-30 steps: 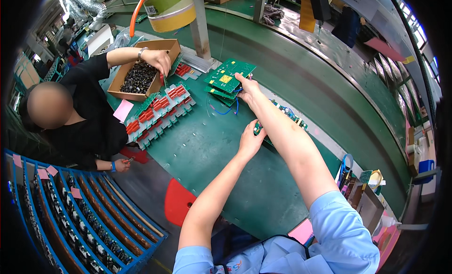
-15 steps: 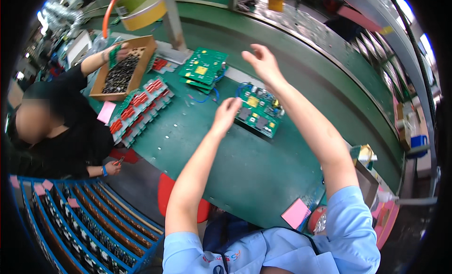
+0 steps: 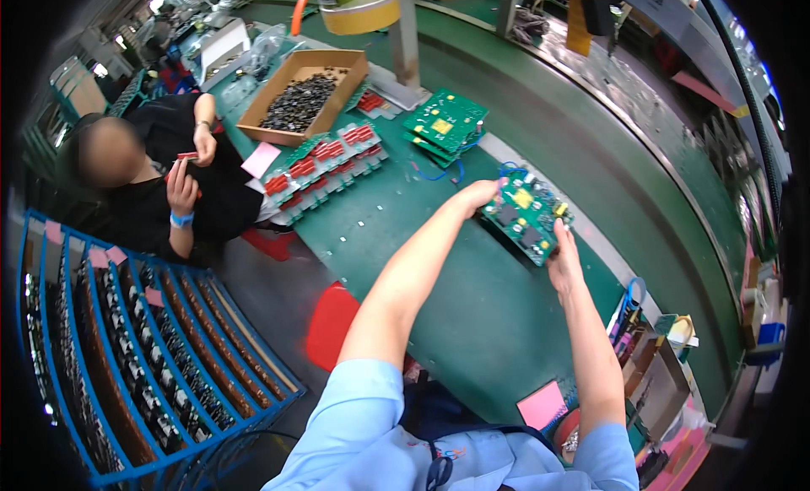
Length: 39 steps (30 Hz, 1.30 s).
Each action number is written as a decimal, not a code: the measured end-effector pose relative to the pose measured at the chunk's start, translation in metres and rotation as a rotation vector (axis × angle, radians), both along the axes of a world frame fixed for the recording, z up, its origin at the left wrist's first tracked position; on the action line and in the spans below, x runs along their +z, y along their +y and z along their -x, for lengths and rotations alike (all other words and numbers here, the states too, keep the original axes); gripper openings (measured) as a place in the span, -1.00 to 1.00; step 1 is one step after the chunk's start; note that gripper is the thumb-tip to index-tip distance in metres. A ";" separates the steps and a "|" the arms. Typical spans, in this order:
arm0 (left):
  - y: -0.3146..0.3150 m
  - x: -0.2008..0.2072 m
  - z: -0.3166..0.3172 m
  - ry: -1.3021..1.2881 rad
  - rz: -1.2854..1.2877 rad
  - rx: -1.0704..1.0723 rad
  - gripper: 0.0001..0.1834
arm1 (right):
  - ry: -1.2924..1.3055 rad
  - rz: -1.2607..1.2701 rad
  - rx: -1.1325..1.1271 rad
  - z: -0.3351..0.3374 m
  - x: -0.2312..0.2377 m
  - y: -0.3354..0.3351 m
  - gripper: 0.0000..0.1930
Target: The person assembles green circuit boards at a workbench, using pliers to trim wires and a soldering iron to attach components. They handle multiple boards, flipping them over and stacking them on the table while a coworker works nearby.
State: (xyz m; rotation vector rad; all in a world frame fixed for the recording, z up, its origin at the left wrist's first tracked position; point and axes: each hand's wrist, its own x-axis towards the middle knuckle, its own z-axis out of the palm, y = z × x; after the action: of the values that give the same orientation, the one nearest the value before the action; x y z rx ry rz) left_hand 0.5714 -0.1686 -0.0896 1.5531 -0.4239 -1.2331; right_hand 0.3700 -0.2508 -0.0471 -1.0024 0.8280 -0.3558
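Note:
A green circuit board (image 3: pixel 525 206) set with black, white and yellow parts is between my two hands, near the far edge of the green table. My left hand (image 3: pixel 483 193) grips its left end, the fingertips partly hidden by the board. At the opposite end my right hand (image 3: pixel 564 253) has its thumb and fingers on the edge. A second board seems to lie beneath, though I cannot tell for sure. To the left of my hands sits a stack of green circuit boards (image 3: pixel 445 121) with a blue wire beside it.
Boards with red parts (image 3: pixel 325 166) lie in rows at the table's left, before a cardboard box (image 3: pixel 354 78) of small black parts. A co-worker (image 3: pixel 160 166) sits there. A blue rack (image 3: pixel 160 356) stands lower left; a pink pad (image 3: pixel 542 405) and an open box (image 3: pixel 662 381) are at right.
My right hand has come down from above the boards to the board's right end, and my left hand has closed on its left end. The co-worker's hands have come together. The view has shifted.

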 end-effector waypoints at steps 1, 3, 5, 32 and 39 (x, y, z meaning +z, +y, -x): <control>0.000 0.010 0.006 0.064 0.045 -0.041 -0.50 | -0.019 0.006 -0.076 -0.001 -0.004 0.001 -0.49; 0.000 0.031 0.015 -0.167 -0.062 -0.073 -0.44 | -0.052 -0.038 -0.099 0.002 -0.007 -0.002 -0.58; 0.001 0.039 0.020 -0.197 -0.102 -0.059 -0.32 | -0.008 -0.050 -0.104 0.007 -0.006 -0.011 -0.65; 0.108 0.039 0.127 0.559 0.434 0.096 -0.67 | 0.087 1.572 0.135 0.081 0.117 0.096 -0.66; 0.167 0.065 0.195 0.501 0.483 -0.001 -0.59 | 0.286 1.852 0.524 0.163 0.149 0.192 -0.49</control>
State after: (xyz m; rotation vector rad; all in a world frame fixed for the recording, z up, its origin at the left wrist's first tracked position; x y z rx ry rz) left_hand 0.3765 -0.0012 -0.0244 0.8024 -0.3565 -1.3467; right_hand 0.2066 -0.0590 0.1022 -2.9615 0.2351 -0.4943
